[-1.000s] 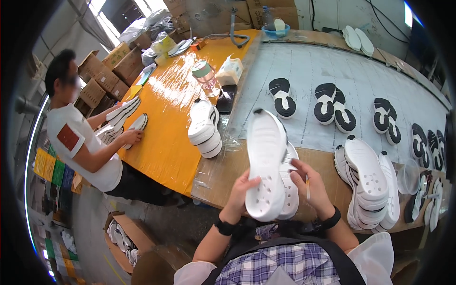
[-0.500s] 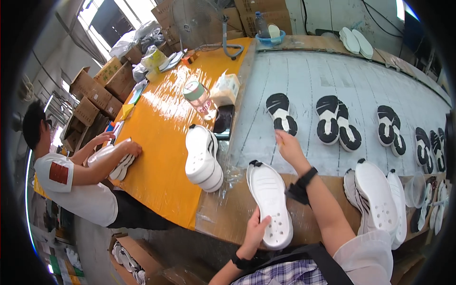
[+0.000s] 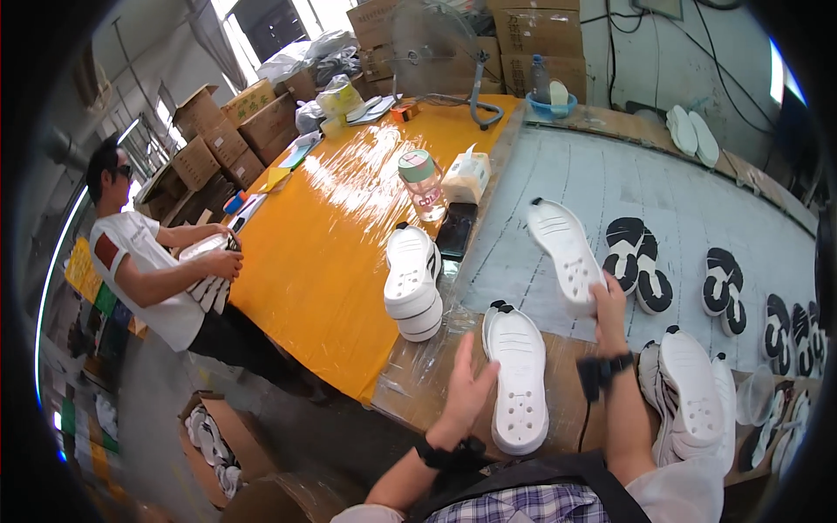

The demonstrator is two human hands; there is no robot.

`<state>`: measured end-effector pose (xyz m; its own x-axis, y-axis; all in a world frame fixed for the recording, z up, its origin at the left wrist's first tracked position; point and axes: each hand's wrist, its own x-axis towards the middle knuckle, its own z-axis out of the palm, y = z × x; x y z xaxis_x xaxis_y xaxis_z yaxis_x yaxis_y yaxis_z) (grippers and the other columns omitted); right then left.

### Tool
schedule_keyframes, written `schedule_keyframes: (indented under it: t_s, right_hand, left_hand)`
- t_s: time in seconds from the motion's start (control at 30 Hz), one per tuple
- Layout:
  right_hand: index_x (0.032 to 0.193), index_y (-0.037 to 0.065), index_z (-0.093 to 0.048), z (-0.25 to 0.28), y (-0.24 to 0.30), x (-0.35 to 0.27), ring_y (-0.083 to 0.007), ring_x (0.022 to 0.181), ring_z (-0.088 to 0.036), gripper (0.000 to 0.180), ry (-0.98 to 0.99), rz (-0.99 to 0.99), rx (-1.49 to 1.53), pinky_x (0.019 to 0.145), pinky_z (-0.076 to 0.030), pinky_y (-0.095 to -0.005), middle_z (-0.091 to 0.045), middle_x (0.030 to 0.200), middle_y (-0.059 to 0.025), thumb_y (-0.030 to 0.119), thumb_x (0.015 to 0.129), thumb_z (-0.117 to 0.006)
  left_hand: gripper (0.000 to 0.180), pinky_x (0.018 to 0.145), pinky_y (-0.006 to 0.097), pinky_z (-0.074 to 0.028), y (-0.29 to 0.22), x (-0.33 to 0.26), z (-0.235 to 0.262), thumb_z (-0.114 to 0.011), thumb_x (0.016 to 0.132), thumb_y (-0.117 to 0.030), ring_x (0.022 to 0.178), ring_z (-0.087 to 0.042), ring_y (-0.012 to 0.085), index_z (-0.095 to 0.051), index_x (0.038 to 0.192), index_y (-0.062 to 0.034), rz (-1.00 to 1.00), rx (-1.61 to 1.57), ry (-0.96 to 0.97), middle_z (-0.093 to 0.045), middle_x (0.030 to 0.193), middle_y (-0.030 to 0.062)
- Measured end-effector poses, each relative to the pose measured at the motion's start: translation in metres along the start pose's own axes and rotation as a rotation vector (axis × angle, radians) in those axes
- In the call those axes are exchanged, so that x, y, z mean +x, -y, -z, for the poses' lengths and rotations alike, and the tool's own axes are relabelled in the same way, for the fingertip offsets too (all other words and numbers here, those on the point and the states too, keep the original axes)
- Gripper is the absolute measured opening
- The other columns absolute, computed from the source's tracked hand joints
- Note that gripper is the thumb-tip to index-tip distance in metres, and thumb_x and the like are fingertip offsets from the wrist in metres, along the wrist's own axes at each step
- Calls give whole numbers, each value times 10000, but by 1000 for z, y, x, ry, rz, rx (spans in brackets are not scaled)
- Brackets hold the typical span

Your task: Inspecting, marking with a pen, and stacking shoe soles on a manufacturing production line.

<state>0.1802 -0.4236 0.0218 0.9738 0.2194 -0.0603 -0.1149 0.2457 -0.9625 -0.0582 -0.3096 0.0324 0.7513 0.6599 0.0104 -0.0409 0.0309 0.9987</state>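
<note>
My right hand (image 3: 609,315) grips a shoe sole (image 3: 567,253) by its heel end, above the pale board. The sole's white upper side faces up, with small holes near the heel and a black tip at the toe. Close to the front edge, a pair of white soles (image 3: 520,383) lies overlapped on the brown work surface. Just left of that pair is my left hand (image 3: 471,383), its fingers spread and holding nothing; whether it touches the soles I cannot tell. Pairs of black-and-white soles (image 3: 641,261) lie bottom up on the board farther right.
A stack of white soles (image 3: 412,283) stands on the orange table (image 3: 331,288), near a phone (image 3: 456,230), a jar (image 3: 422,186) and a tissue pack (image 3: 466,177). More white soles (image 3: 689,383) lie at the right. At the left, a co-worker (image 3: 157,261) holds several soles.
My right hand has picked up the nearest sole from the board and turned it white side up. The left hand has let go of the front pair. The co-worker has lifted soles off the table.
</note>
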Motion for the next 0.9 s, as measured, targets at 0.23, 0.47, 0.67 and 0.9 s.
schedule_keyframes:
  t_s: [0.23, 0.47, 0.67, 0.9]
  right_hand:
    - [1215, -11, -434, 31, 57, -154, -195, 992, -539, 526, 562, 217, -196, 880, -406, -284, -544, 1095, -94, 64, 712, -568]
    - [1239, 10, -396, 43, 40, -184, -239, 999, -538, 604, 545, 559, -414, 870, -418, -319, -533, 1102, -146, -12, 698, -664]
    - [1228, 6, -428, 48, 35, -175, -288, 1014, -542, 576, 494, 931, -591, 869, -421, -312, -525, 1129, -172, -54, 698, -645]
    - [1287, -37, -376, 46, 62, -173, -166, 1038, -528, 500, 779, -204, 115, 885, -414, -282, -533, 1161, -105, 148, 851, -536]
  left_hand:
    - [356, 860, 223, -366, -95, 32, 14, -443, 935, -208, 1013, -467, 114, -411, 1180, 50, -394, -258, -98, -505, 1112, 79]
    - [355, 596, 162, -360, -134, -4, 14, -449, 934, -293, 637, -446, 21, -543, 697, -45, -305, -485, -130, -507, 657, -60]
    - [333, 549, 172, -373, -162, -7, 5, -502, 905, -318, 552, -450, 20, -541, 685, -71, -71, -668, -188, -495, 622, -60]
    - [401, 697, 171, -409, -143, -13, -8, -532, 900, -245, 864, -507, 51, -502, 1184, 37, -308, -271, 133, -574, 992, 45]
